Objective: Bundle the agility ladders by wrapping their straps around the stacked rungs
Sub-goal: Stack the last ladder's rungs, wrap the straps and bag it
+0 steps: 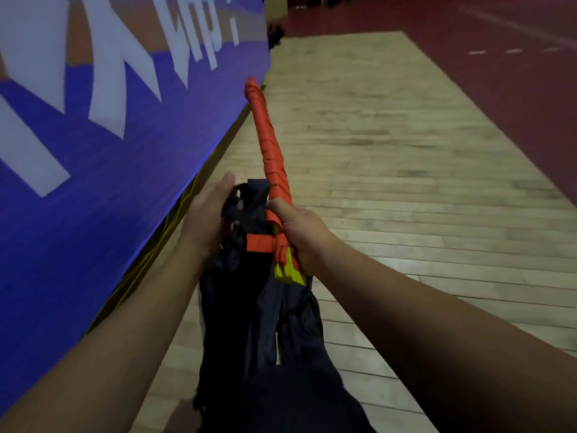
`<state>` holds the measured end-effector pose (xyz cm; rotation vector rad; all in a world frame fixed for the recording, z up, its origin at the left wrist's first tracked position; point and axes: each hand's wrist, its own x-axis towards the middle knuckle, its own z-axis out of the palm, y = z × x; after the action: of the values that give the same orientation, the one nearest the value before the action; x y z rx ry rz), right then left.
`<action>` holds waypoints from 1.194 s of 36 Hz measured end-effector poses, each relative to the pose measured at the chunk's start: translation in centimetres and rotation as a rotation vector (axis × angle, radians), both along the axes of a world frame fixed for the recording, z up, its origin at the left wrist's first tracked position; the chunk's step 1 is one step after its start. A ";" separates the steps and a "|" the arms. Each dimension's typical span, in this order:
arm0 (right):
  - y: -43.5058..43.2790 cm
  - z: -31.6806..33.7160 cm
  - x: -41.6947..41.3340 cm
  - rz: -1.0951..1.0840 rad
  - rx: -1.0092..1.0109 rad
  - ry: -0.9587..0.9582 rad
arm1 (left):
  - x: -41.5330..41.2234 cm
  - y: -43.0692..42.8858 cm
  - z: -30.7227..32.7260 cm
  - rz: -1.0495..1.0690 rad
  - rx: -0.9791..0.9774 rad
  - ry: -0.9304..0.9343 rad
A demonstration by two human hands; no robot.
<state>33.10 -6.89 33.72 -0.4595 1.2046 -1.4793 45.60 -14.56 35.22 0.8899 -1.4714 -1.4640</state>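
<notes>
A long ladder bundle (271, 142) wound in orange strap points up and away from me, with yellow rung ends (288, 271) showing at its near end. My right hand (301, 234) grips the bundle near that end. A dark fabric bag (259, 301) hangs below my hands, and an orange strap (260, 242) crosses its upper part. My left hand (207, 218) holds the bag's bunched top edge, fingers curled into the fabric. The bundle's lower end lies against the bag's opening.
A large blue banner wall (109, 157) with white lettering runs along my left, yellow strips (175, 220) lying at its foot. Pale wooden floor (390, 182) stretches ahead, bordered on the right by dark red flooring (515, 73).
</notes>
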 end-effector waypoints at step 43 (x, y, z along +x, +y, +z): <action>23.0 9.8 -20.6 -0.289 0.014 -0.270 | -19.8 17.3 4.9 -1.197 0.381 -0.305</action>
<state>12.45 16.12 43.55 -0.0708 1.0961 -1.7146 25.82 2.73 40.11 0.3946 -2.1507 -2.6132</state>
